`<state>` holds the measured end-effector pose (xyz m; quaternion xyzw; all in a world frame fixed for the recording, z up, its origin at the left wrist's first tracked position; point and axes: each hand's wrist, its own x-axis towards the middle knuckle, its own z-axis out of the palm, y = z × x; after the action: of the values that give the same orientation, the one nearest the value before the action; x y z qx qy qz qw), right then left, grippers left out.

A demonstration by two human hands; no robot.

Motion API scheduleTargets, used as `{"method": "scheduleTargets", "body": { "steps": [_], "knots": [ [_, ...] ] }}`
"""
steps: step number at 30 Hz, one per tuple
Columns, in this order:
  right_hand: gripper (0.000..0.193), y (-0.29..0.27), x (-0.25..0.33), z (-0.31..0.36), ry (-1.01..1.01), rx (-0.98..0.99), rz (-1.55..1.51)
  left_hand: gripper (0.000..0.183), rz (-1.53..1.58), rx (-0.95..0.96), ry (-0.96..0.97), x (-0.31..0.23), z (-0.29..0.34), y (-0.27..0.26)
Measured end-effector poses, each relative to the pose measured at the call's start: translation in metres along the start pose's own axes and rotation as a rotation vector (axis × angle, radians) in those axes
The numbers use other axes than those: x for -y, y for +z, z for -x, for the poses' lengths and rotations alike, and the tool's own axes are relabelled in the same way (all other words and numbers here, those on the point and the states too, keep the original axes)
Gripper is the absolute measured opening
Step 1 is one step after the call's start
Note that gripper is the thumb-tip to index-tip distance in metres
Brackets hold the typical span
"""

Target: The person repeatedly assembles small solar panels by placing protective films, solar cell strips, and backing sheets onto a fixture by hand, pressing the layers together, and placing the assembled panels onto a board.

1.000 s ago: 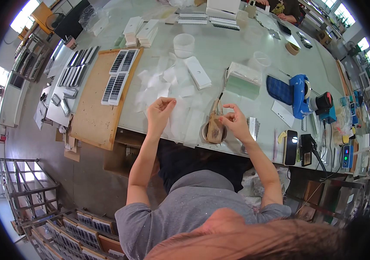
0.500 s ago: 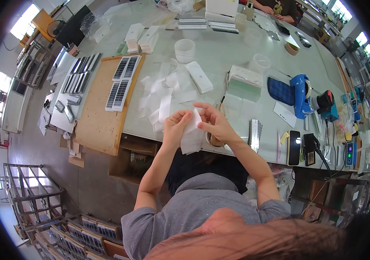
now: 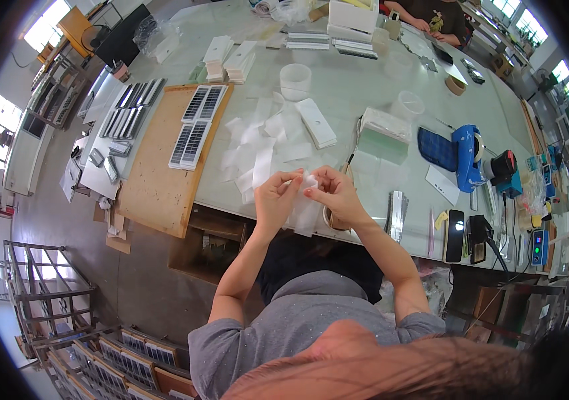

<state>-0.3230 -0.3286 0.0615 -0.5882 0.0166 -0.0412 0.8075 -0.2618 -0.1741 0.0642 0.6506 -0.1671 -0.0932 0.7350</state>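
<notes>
At the table's front edge, both my hands pinch a thin, translucent white sheet (image 3: 306,217), which hangs down between them. My left hand (image 3: 275,202) closes thumb and fingers on its left side, near the top. On the other side my right hand (image 3: 339,199) grips the crumpled upper part between thumb and fingers. Beyond my hands lies a loose heap of white strips (image 3: 250,150). Next to the heap is a stack of white cards (image 3: 316,123), each with a small hole. A roll (image 3: 335,219) of brown tape is partly hidden behind my right hand.
Small solar panels (image 3: 192,140) lie on a wooden board (image 3: 154,167) to the left. A translucent cup (image 3: 296,81) stands behind the strips. Rightward are metal strips (image 3: 397,217), a phone (image 3: 454,237) and a blue tape dispenser (image 3: 468,160). Another person's hands (image 3: 431,28) are across the table.
My fingers have drawn closer together at the sheet's top, which is now more crumpled. The whole view has shifted slightly, so the table things sit a little farther right and lower.
</notes>
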Motion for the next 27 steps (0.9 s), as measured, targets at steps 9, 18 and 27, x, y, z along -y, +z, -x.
{"method": "scheduleTargets", "body": {
  "steps": [9,18,27],
  "knots": [
    [0.025,0.001,0.004,-0.017,0.280,0.200,-0.416,0.007,-0.230,-0.040,0.099,0.013,-0.002,-0.011],
    [0.018,0.001,0.000,-0.033,0.363,0.011,0.128,0.008,-0.295,-0.575,0.499,-0.008,-0.013,-0.051],
    [0.035,-0.032,-0.051,-0.070,0.070,-0.239,0.461,0.010,-0.114,-0.338,0.165,-0.026,0.005,-0.030]
  ]
}}
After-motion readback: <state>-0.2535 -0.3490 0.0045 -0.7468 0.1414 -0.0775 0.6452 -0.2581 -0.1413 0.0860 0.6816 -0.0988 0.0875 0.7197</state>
